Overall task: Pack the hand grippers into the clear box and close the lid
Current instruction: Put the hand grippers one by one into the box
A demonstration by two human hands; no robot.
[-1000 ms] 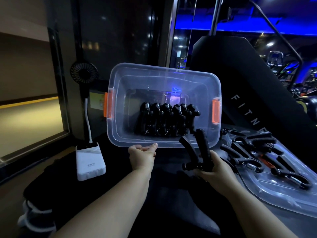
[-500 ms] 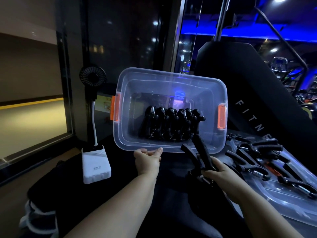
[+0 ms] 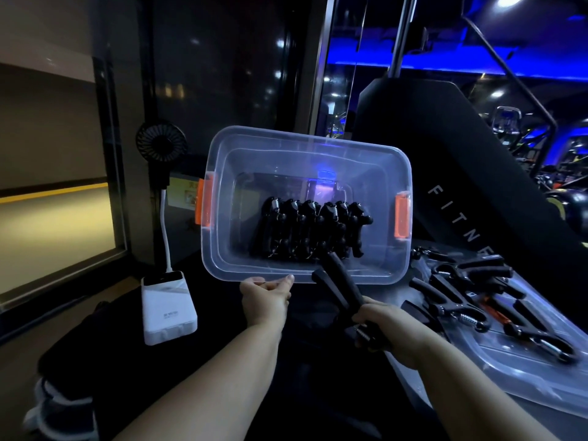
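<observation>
The clear box (image 3: pixel 219 256) with orange latches is tilted up so its open top faces me. My left hand (image 3: pixel 265 297) grips its near rim from below. A row of several black hand grippers (image 3: pixel 313 230) stands packed along the box's bottom. My right hand (image 3: pixel 386 326) holds one more black hand gripper (image 3: pixel 339 283) by its spring end, its two handles pointing up at the box's near rim. Several loose hand grippers (image 3: pixel 467 300) lie on the clear lid (image 3: pixel 541 377) at the right.
A white power bank (image 3: pixel 168 305) with a small black fan (image 3: pixel 160 144) on a white stalk stands left of the box. Black gym equipment marked FITNE (image 3: pixel 461 218) rises behind on the right. Dark fabric covers the surface under my arms.
My right hand has tipped the held gripper forward and lowered its spring end, so the handles now reach the box's near rim. The view has shifted slightly left and down.
</observation>
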